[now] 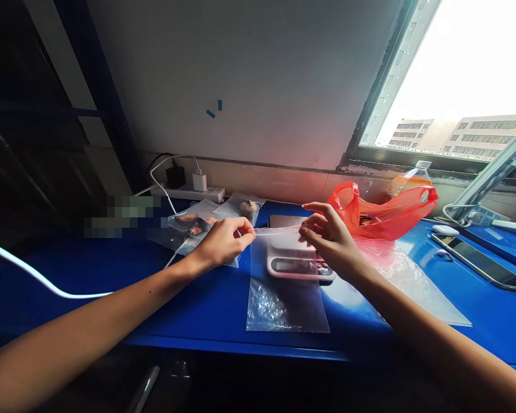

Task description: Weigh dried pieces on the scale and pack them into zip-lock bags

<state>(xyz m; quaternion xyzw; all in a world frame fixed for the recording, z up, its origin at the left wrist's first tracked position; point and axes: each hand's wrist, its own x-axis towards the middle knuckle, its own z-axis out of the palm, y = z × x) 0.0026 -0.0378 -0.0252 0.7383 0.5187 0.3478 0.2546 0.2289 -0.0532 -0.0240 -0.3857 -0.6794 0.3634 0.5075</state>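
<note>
I hold a clear plastic zip bag (284, 298) by its top edge above the blue table (198, 298). My left hand (224, 242) pinches the left end of the bag's mouth. My right hand (330, 238) pinches the right end, its other fingers spread. The bag hangs down in front of a small pink kitchen scale (298, 265) and looks empty. Behind my left hand lie several filled clear bags (202, 222) with brown pieces inside.
A red plastic bag (380, 213) sits at the back right with a bottle (408, 180) behind it. Flat clear bags (406, 278) lie to the right, a phone (484, 265) farther right. A power strip with chargers (189, 188) and a white cable (38, 278) are at the left.
</note>
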